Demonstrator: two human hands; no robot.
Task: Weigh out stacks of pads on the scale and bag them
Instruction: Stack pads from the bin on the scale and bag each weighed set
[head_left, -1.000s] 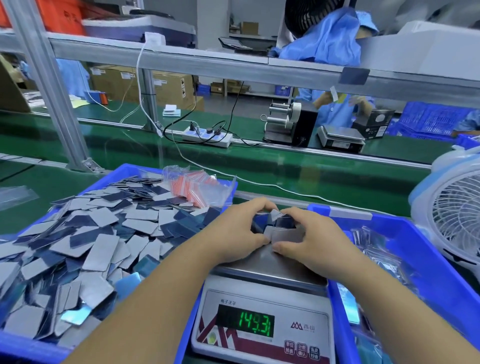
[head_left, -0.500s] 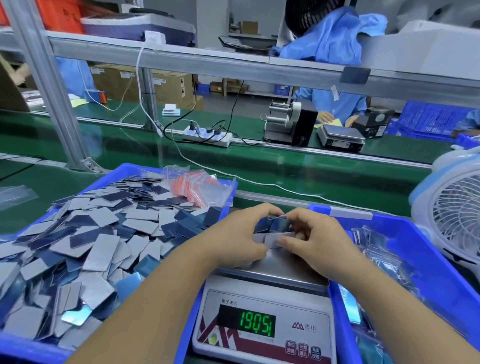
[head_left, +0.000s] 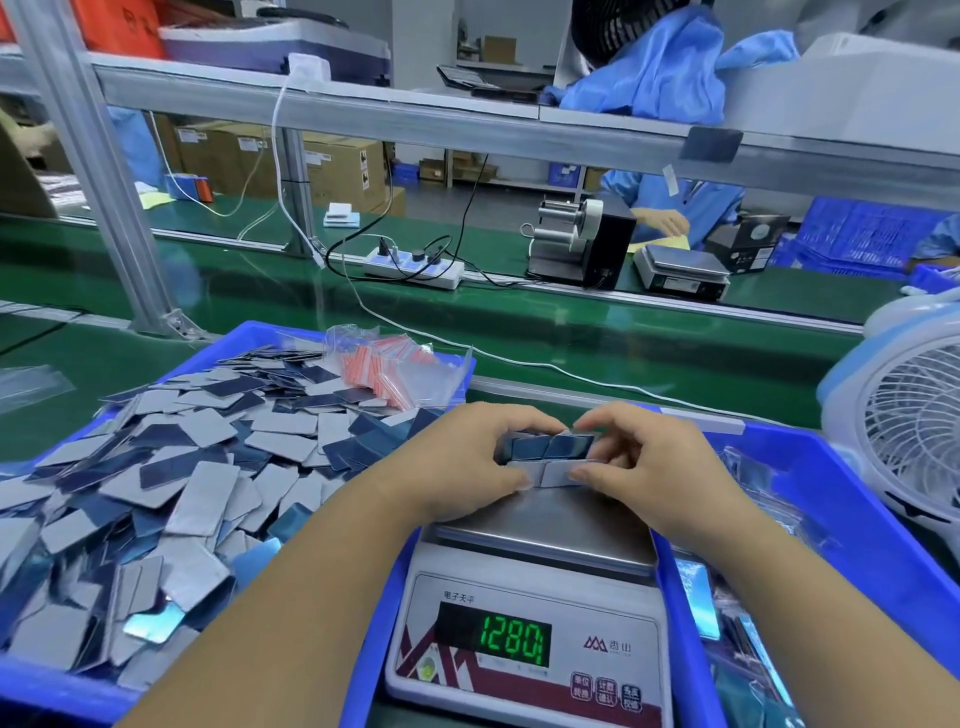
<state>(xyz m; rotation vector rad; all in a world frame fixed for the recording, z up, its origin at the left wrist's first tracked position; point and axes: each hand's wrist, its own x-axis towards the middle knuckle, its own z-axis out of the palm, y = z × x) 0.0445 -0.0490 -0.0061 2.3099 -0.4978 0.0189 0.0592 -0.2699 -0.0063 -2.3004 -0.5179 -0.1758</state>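
Hands met at centre frame over a white digital scale (head_left: 524, 639) with a steel weighing plate and a green lit display. Left hand (head_left: 462, 462) and right hand (head_left: 644, 457) curled inward from either side, fingers and thumbs pinching a small stack of rectangular pads (head_left: 545, 457), grey on one face and glossy dark blue on the other. Stack held together at the far edge of the plate, seemingly resting on it or just above; contact could not be made out. Display showed green digits, roughly 128, last figure unclear, probably unsettled with hands pressing on the load.

Filled the left half of the frame: a blue plastic bin (head_left: 67, 696) heaped with loose grey and blue pads (head_left: 171, 499), very many yet to be weighed. At the bin's far corner, upper centre-left, lay a bundle of small clear zip bags with red strips (head_left: 395, 374), unused. Along the right edge, a second blue plastic bin (head_left: 841, 509) held shiny clear packets, apparently bagged pads, though contents were hard to read. White desk fan (head_left: 914, 431) at far right.

Judged progress: mid-cycle. Some bags looked done, current stack gathered and being squared for weighing, not yet bagged. Left to do: confirm the weight, slip the stack into a zip bag, repeat through the large heap.
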